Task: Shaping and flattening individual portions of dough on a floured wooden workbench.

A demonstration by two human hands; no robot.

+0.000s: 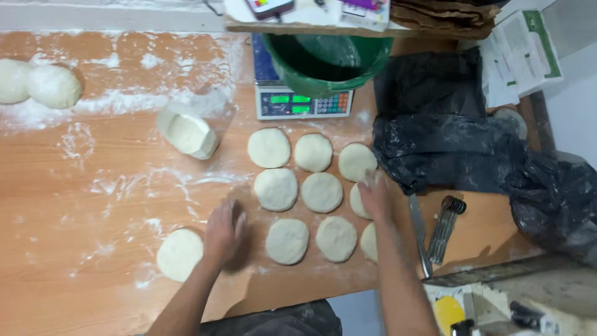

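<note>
Flattening stage: the left hand, fingers curled over a hidden piece just right of a dough disc, and the right hand, fingers flat on a grid disc, press on the floured counter; firm, even pressure seems next.

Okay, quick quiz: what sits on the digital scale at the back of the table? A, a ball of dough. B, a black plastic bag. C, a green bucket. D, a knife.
C: the green bucket rests on the digital scale, behind the rows of flattened dough rounds.
</note>
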